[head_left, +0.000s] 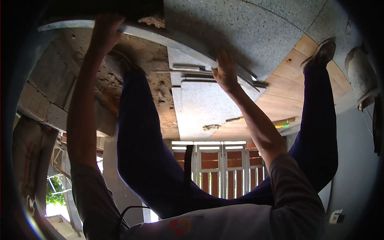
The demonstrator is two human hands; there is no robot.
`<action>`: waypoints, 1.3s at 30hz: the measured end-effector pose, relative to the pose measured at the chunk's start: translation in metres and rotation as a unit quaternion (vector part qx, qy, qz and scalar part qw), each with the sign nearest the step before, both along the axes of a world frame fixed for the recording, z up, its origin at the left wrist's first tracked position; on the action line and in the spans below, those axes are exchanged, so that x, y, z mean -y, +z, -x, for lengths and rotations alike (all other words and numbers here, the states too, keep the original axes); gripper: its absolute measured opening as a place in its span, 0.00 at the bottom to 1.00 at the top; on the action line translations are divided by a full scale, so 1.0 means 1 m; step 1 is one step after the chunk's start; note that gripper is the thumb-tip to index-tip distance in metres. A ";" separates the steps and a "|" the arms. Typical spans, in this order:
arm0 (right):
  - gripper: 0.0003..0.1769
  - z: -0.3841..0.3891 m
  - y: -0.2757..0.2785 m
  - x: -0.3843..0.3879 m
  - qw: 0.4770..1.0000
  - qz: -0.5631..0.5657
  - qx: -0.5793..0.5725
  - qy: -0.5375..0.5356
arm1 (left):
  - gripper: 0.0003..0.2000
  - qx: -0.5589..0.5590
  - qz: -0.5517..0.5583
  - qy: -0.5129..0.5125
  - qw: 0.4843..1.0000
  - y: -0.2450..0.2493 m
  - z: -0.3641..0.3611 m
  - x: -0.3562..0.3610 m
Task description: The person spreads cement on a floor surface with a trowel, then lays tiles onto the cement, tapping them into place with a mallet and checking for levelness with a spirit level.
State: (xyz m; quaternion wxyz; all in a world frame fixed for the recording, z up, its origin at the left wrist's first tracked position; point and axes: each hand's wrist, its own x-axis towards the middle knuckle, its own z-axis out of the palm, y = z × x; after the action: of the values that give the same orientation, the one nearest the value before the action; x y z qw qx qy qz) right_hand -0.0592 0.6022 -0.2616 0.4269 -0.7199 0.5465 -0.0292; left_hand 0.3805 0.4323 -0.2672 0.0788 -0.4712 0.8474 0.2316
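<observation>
A long pale metal straightedge bar lies low across the floor, looking bowed in the wide lens. My left hand is wrapped around it near its far left end, above bare mortar. Farther along, my right hand is closed on the same bar, over the grey speckled tiles. Beside my right hand, thin metal strips rest on a brightly lit tile. Rough, crumbly brown mortar shows between my left foot and the tiles.
My left shoe stands by the mortar, my right shoe by the wood-look tiles. A grey bucket-like container is at right. A yellow-green tool lies near the wall. Behind my legs is a slatted gate; blocks line the left.
</observation>
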 end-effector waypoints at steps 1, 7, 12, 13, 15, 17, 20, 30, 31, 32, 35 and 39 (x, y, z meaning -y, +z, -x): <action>0.46 -0.004 0.005 0.000 1.000 0.002 -0.012 -0.002 | 0.20 -0.007 0.001 -0.003 1.000 -0.001 0.000 -0.002; 0.46 -0.005 0.006 0.003 1.000 0.023 -0.001 -0.011 | 0.19 -0.002 0.019 -0.002 1.000 0.001 0.004 -0.002; 0.46 -0.001 0.006 0.004 1.000 -0.003 -0.004 -0.016 | 0.18 0.025 -0.014 -0.007 1.000 -0.002 0.006 -0.001; 0.46 -0.002 0.008 -0.001 1.000 -0.010 -0.014 -0.014 | 0.18 0.019 -0.008 -0.011 1.000 0.001 0.007 -0.004; 0.47 -0.005 -0.001 -0.001 1.000 0.000 -0.023 -0.012 | 0.16 -0.008 0.028 -0.016 0.999 -0.002 0.005 -0.001; 0.49 0.005 -0.013 -0.020 1.000 0.013 -0.008 -0.011 | 0.15 -0.022 -0.005 0.014 1.000 -0.005 0.004 -0.004; 0.51 0.023 -0.037 -0.042 0.991 0.100 0.087 -0.025 | 0.15 -0.056 -0.047 0.031 0.997 0.004 0.011 0.001; 0.46 0.016 -0.025 -0.033 0.998 0.053 0.016 0.026 | 0.10 -0.033 -0.019 -0.004 0.999 0.003 0.008 0.006; 0.47 0.016 -0.026 -0.035 0.998 0.058 0.016 0.017 | 0.10 -0.088 -0.012 0.010 0.996 0.000 0.005 0.006; 0.48 0.013 -0.024 -0.029 0.999 0.044 0.012 0.004 | 0.13 -0.055 -0.047 0.001 0.997 -0.002 0.003 0.008; 0.47 0.006 -0.015 -0.023 0.999 0.038 0.006 -0.007 | 0.17 -0.033 -0.031 -0.021 0.999 0.004 0.005 0.010; 0.45 -0.001 0.001 -0.007 0.999 0.011 0.005 -0.031 | 0.19 0.035 -0.052 -0.042 0.997 0.002 0.002 0.010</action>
State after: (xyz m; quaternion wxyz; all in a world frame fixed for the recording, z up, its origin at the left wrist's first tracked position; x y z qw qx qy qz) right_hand -0.0579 0.6089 -0.2602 0.4205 -0.7072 0.5660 -0.0520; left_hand 0.3790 0.4224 -0.2654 0.1428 -0.4385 0.8497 0.2556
